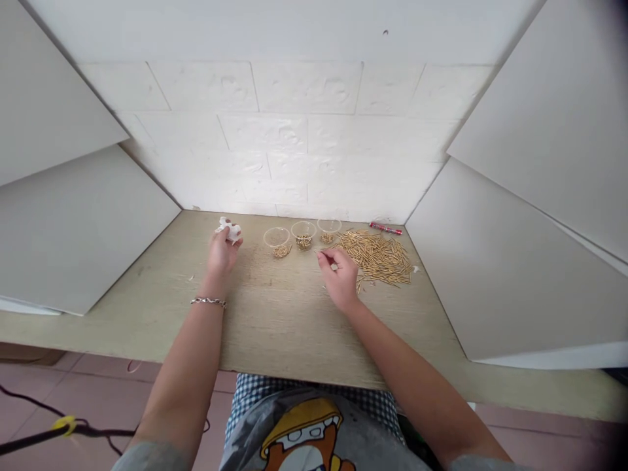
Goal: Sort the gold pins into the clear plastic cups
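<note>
My left hand is closed round a crumpled white tissue at the back left of the wooden table. My right hand rests on the table beside a big pile of thin golden sticks, its fingers pinched on something small that I cannot make out. Three small clear cups stand in a row between my hands, each with some golden pieces in or beside it.
A red pen lies at the back right by the wall. White panels close the table in on the left and right. A cable with a yellow clip lies on the floor.
</note>
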Motion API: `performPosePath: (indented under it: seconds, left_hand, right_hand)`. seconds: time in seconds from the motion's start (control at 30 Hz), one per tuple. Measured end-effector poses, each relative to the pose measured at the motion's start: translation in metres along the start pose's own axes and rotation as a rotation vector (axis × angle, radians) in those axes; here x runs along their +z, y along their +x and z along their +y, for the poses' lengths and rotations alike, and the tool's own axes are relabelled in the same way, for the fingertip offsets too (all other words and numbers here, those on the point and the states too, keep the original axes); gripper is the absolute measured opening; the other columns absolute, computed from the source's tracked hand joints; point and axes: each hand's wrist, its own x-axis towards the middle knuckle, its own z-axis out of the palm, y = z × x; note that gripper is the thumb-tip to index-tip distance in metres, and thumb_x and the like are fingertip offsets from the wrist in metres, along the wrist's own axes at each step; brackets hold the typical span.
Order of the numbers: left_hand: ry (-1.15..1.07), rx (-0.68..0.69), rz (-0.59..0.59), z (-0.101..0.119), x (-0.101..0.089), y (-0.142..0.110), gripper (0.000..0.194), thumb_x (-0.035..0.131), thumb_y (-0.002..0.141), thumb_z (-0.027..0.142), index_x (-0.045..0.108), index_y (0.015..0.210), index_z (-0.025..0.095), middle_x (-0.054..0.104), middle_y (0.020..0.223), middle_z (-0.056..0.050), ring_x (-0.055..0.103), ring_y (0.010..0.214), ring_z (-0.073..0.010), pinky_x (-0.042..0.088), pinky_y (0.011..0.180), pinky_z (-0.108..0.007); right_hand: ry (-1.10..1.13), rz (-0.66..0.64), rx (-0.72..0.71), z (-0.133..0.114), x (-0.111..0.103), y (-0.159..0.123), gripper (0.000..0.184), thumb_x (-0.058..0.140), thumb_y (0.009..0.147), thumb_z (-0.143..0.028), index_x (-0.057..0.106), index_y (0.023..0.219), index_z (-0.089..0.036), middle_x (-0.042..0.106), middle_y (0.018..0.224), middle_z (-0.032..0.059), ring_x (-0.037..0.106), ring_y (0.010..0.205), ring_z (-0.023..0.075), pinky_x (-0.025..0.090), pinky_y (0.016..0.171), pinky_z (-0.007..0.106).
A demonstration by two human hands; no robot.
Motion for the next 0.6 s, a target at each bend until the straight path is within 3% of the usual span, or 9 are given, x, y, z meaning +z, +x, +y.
performPosePath:
  seconds: [0.13,0.23,0.47,0.6]
  left_hand:
    - [-0.019,0.095,0.002,-0.0051,-0.0026,0.0023,0.029,0.056,0.058,0.002,0.056,0.083,0.016,0.058,0.083,-0.001,0.056,0.074,-0.0074,0.045,0.065,-0.015]
    - [-0.010,0.098,-0.020,-0.0077,-0.0040,0.0063,0.027,0.059,0.055,0.000,0.058,0.078,0.013,0.058,0.081,-0.002,0.056,0.074,-0.0071,0.045,0.068,-0.013]
    - [0.153,0.002,-0.024,-0.0075,-0.0017,0.0052,0.027,0.071,0.053,0.019,0.057,0.076,0.016,0.059,0.071,0.001,0.052,0.057,-0.0048,0.041,0.047,-0.011]
    - [0.310,-0.005,0.016,-0.0068,0.0032,0.0019,0.027,0.065,0.063,0.036,0.053,0.070,0.014,0.050,0.056,0.003,0.040,0.039,-0.0019,0.031,0.034,-0.012]
  right_hand:
    - [-0.004,-0.025,-0.033,-0.0011,0.0012,-0.0020,0.016,0.050,0.077,-0.028,0.061,0.072,-0.017,0.058,0.067,0.0012,0.051,0.060,0.0101,0.042,0.059,0.023]
    - [-0.002,-0.013,-0.050,-0.0007,0.0016,-0.0017,0.015,0.051,0.077,-0.027,0.060,0.072,-0.016,0.058,0.067,0.0014,0.051,0.059,0.0097,0.043,0.058,0.023]
    - [-0.024,-0.029,-0.086,0.0013,0.0016,-0.0002,0.013,0.051,0.077,-0.026,0.060,0.073,-0.017,0.058,0.068,0.0017,0.051,0.060,0.0099,0.043,0.058,0.023]
    - [-0.034,-0.067,-0.114,0.0015,0.0015,-0.0006,0.013,0.051,0.077,-0.025,0.060,0.074,-0.016,0.058,0.069,0.0022,0.051,0.060,0.0100,0.043,0.058,0.023]
